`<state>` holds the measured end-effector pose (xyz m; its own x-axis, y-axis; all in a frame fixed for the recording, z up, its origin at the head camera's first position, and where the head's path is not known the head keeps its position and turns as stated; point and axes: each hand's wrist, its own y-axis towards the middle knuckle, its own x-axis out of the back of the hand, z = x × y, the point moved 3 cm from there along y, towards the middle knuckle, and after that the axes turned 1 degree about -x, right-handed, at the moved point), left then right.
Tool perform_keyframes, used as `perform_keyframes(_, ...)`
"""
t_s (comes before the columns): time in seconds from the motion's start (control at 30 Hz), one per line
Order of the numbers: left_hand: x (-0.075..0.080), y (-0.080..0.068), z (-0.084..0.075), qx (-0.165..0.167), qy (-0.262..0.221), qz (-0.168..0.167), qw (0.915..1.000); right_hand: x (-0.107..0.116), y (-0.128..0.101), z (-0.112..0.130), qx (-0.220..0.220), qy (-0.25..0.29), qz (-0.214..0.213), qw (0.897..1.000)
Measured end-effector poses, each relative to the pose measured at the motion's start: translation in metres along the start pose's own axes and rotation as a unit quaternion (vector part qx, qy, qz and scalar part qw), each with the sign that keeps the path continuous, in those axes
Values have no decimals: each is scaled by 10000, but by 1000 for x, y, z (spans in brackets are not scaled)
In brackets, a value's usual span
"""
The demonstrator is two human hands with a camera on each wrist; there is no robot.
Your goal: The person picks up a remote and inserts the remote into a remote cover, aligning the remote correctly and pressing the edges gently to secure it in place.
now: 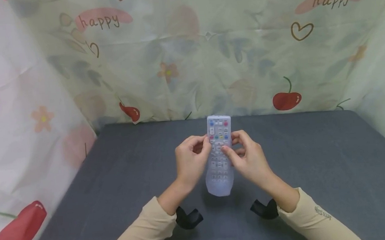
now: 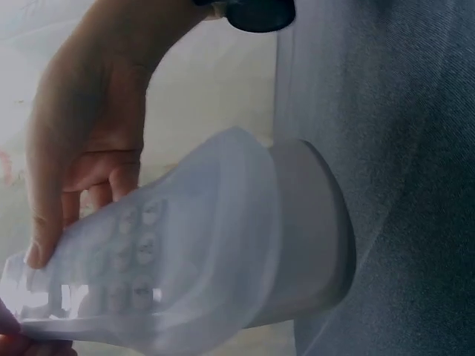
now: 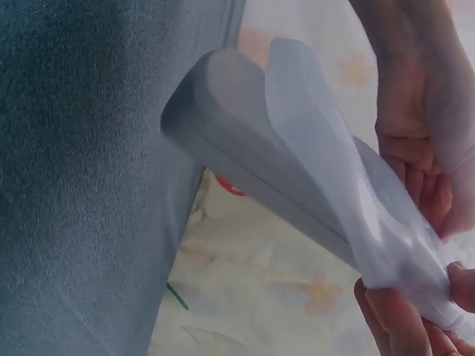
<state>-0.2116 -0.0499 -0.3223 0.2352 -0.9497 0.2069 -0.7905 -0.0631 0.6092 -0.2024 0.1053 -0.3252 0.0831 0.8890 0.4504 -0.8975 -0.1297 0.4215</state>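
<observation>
I am seeing remote (image 1: 218, 154) held above table (image 1: 321, 154) centre, lengthwise, buttons up. Left hand (image 1: 191, 162) pinching left edge, right hand (image 1: 248, 159) pinching right edge, thumb on buttons. Translucent cover (image 2: 200, 245) peeling off near end, both grips steadying it.

Pale grey remote (image 1: 218, 152) under a milky translucent cover (image 2: 215, 245), with red, blue, green and seemingly yellow buttons. Dark grey counter (image 1: 322, 161). Cream backdrop (image 1: 241, 53) printed with red cherries, hearts, flowers, "happy". Beige sleeves (image 1: 137, 237).
</observation>
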Motion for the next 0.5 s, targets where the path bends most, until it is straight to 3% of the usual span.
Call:
perform_keyframes(0.13, 0, -1, -1, -254, 163, -142, 9994, -1, -1, 0, -52, 111, -61, 9999)
perform_keyframes(0.5, -1, -6, -3, -259, 113, -223, 9994, 1, -3, 2, -307, 419, -188, 9985)
